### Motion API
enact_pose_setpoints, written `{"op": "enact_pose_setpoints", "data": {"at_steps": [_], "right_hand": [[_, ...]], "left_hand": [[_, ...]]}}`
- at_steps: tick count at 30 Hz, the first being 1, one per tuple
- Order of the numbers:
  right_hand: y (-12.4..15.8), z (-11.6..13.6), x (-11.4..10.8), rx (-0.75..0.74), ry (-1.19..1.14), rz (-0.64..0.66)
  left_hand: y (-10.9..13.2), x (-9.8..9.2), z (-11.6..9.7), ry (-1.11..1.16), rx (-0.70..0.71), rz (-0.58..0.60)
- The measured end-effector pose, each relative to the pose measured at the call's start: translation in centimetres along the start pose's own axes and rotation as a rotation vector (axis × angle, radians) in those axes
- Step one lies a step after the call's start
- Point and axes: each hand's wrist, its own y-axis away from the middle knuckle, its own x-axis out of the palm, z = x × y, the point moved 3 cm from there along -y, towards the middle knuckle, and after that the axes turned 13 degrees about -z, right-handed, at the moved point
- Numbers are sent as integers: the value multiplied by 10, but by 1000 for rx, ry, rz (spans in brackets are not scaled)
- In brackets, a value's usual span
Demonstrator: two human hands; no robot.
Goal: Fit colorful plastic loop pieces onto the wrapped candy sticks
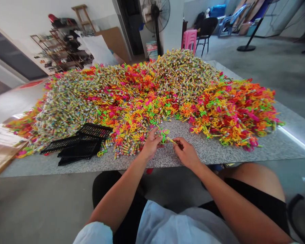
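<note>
Shirt [183,228]: pale bluish-white, creased at front. Left sleeve [95,234]: short, matching. Shorts [256,200]: black. Forearms [125,189]: bare. Left hand [151,145], right hand [186,153]: bare.

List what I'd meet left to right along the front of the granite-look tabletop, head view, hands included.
Overlapping black slotted plastic trays → small yellow-patterned cylinders → left hand → bright green looped plastic piece → right hand → orange, red and yellow heap of looped plastic pieces.
</note>
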Motion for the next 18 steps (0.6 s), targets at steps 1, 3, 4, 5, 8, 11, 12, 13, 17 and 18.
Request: {"op": "enact_pose_setpoints", "data": {"at_steps": [1,3,4,5,8,11,12,13,17,18], "right_hand": [[-1,-2,0,10,-9,-6],[-2,-7,2,38,-35,-9],[-3,-9,3,54,-48,-9],[-3,-11,4,71,-63,-10],[-2,-14,7,131,-120,-14],[-2,-15,7,204,-215,-7],[-2,-16,7,231,-255,2],[-3,-16,7,260,-300,13],[-4,-20,9,357,-462,44],[-4,-21,10,373,-480,49]], "left_hand": [[1,2,1,-4,6,7],[2,4,4,-29,15,8],[2,4,5,-49,14,5],[1,3,6,-68,12,0],[0,1,9,-94,-2,-22],[-2,0,11,-72,-21,-38],[-2,0,12,-63,-21,-41],[-2,0,12,-60,-17,-42],[0,2,13,-119,41,-48],[1,3,13,-138,65,-51]]}}
